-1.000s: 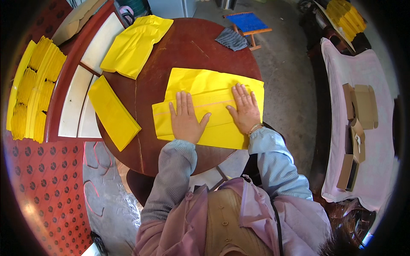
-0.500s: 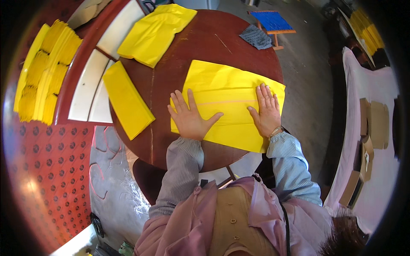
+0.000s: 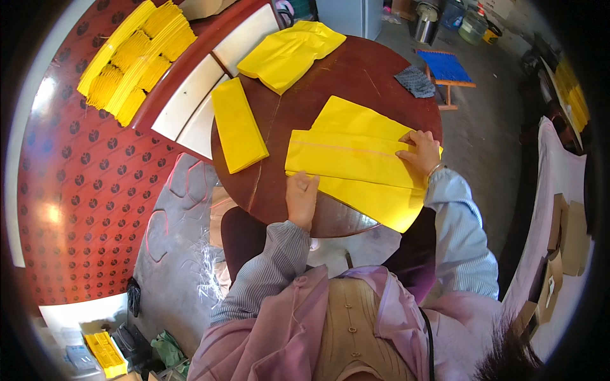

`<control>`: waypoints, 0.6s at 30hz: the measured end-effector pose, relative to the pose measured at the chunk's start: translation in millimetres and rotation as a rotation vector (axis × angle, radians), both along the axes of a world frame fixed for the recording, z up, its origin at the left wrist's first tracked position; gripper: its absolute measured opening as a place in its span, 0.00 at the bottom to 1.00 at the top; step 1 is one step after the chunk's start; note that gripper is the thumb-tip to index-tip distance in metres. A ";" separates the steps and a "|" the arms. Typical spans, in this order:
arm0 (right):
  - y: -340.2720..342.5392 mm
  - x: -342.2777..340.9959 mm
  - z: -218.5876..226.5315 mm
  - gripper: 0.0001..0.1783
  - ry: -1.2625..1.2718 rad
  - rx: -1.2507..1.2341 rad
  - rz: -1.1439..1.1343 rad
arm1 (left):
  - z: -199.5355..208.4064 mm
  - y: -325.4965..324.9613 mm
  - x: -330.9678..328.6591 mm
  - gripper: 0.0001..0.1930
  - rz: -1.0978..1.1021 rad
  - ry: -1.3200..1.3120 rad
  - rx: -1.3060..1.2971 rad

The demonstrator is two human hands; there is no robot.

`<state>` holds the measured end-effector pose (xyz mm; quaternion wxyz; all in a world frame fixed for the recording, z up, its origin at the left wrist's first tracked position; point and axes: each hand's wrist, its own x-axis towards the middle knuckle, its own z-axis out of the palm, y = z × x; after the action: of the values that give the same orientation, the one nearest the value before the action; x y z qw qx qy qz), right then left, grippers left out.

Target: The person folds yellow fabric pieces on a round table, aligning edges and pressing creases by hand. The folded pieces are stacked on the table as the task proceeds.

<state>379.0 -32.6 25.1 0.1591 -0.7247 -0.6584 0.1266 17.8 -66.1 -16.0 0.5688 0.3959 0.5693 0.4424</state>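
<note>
A yellow sheet (image 3: 365, 184), creased like paper, lies in front of me on the round table. A folded band with a faint pink line runs across its middle, and flat parts show beyond and nearer than the band. At the band's near left corner, my left hand (image 3: 302, 198) has its fingers closed on the edge. My right hand (image 3: 422, 152) sits at the band's right end, thumb and bent fingers pinching the sheet there.
On the dark red round table (image 3: 375, 70) lie a folded yellow strip (image 3: 239, 126), a crumpled yellow sheet (image 3: 289, 54) and a grey cloth (image 3: 416, 81). A blue-topped stool (image 3: 447, 66) stands beyond. Stacked yellow bundles (image 3: 136, 60) lie at the far left; cardboard boxes (image 3: 565, 235) are at right.
The flat hands have lifted off; the left moved to the near edge and both have closed on the yellow sheet. A band now lies across it. The view has shifted, showing more at left.
</note>
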 end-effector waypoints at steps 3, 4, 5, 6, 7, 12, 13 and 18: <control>27.7 19.6 10.2 0.16 0.146 -0.046 0.181 | -2.2 -3.5 -2.5 0.26 -0.025 -0.520 -0.185; 35.8 25.5 15.5 0.15 0.225 -0.024 0.303 | 1.3 -3.6 -0.7 0.26 -0.108 -0.557 -0.209; 43.2 29.8 21.4 0.15 0.268 -0.034 0.391 | 6.3 -4.4 2.8 0.25 -0.175 -0.615 -0.222; 48.9 29.3 26.3 0.17 0.477 -0.072 0.438 | 12.5 -3.6 7.4 0.25 -0.195 -0.629 -0.292; 53.4 28.7 32.9 0.17 0.488 -0.093 0.461 | 19.0 -2.8 13.3 0.25 -0.206 -0.632 -0.316; 55.0 21.4 75.5 0.13 0.548 -0.382 0.401 | 37.5 -2.0 37.4 0.28 -0.236 -0.623 -0.487; 53.4 18.9 83.5 0.13 0.543 -0.439 0.364 | 37.0 -1.4 39.9 0.29 -0.249 -0.636 -0.498; 35.0 10.4 110.9 0.16 0.775 -0.574 0.247 | 28.8 -1.2 49.3 0.30 -0.155 -0.931 -0.583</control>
<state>389.4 2.4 136.1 0.1699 -0.5554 -0.5704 0.5807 67.1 -67.3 12.8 0.8772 0.0255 0.3258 0.3516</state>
